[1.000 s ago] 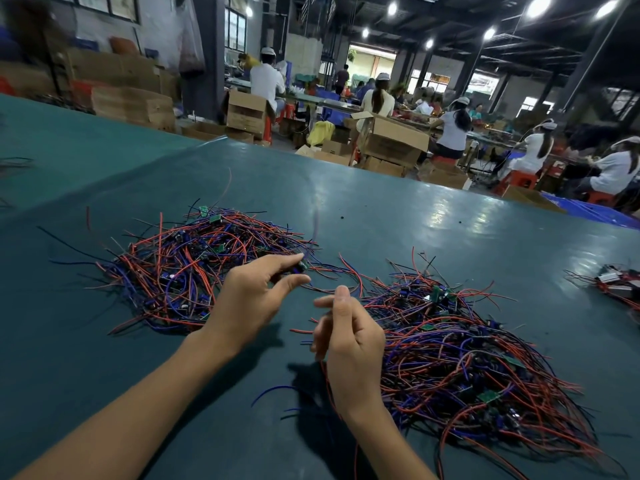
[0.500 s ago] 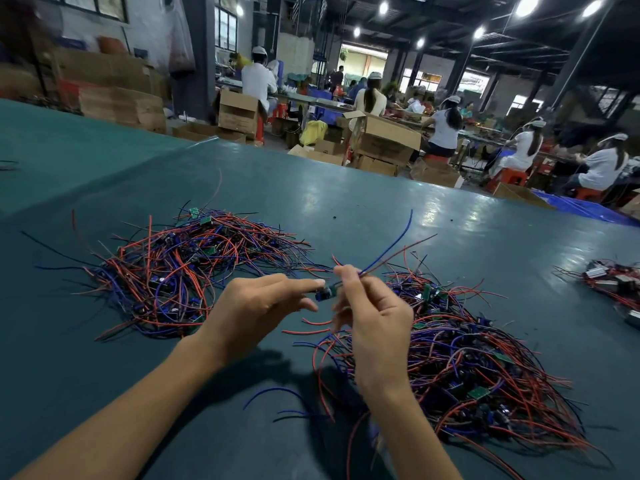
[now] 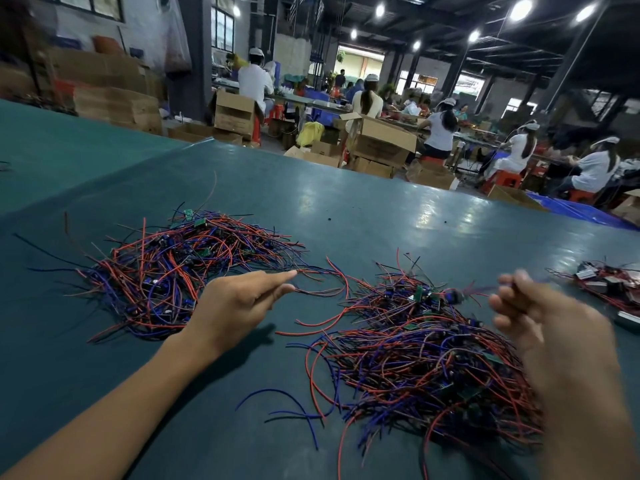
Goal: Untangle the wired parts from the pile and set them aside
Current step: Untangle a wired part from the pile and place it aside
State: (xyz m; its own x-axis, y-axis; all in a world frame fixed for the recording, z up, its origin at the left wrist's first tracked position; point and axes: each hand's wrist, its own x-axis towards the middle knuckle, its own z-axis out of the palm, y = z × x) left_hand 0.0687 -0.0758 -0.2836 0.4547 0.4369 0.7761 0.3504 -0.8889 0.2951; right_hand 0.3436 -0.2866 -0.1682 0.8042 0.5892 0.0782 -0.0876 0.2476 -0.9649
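Dangling just above the far edge of the right pile [image 3: 433,358], the part [image 3: 454,296] is a small dark-blue piece, smeared by motion. Its thin wires run rightward to your right hand [image 3: 540,317]. That hand is raised over the pile's right side with its fingers curled, and they appear to grasp those wires, though the blur hides the exact grip.

The right pile is a loose tangle of red and blue leads with small green boards showing through. A few red strands trail from it toward the middle of the table [image 3: 346,209]. A lone blue wire [image 3: 277,390] arcs on the cloth just left of its near edge.

Your left hand [image 3: 235,303] reaches between the two piles, forefinger and thumb stretched out and slightly apart, the other fingers tucked under. A dark wire [image 3: 318,292] starts at your thumb tip and runs right. You cannot tell from here whether it is pinched or only touched.

Behind that hand lies the left pile [image 3: 166,271], flatter, its leads fanned outward. Both piles sit well apart on the green cover.

At the right edge rests a small heap [image 3: 609,282] of red-wired pieces. Beyond the table stand cardboard boxes [image 3: 381,140], and workers [image 3: 256,81] in white caps sit at benches.
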